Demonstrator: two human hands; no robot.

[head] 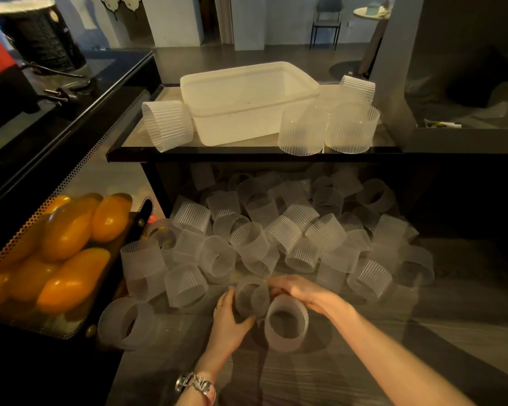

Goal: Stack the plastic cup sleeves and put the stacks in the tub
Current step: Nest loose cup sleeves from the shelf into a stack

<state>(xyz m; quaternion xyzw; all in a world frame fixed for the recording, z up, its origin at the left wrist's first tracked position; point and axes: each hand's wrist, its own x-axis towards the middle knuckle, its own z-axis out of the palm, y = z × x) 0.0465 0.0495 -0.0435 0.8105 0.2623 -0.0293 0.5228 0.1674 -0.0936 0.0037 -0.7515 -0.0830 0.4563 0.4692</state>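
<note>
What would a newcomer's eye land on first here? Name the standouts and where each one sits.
First, the heap of translucent ribbed cup sleeves spread over the low dark surface. At its near edge the left hand grips one sleeve, while the right hand holds another. Behind, the white tub stands on the raised shelf, and bright orange fruit fills a perforated tray at left.

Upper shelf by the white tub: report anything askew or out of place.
One ribbed translucent cup sleeve stack lies tipped on its side, against the left wall of the white plastic tub. The sleeves right of the tub stand upright. The tub looks empty, so every stack is outside it.
</note>
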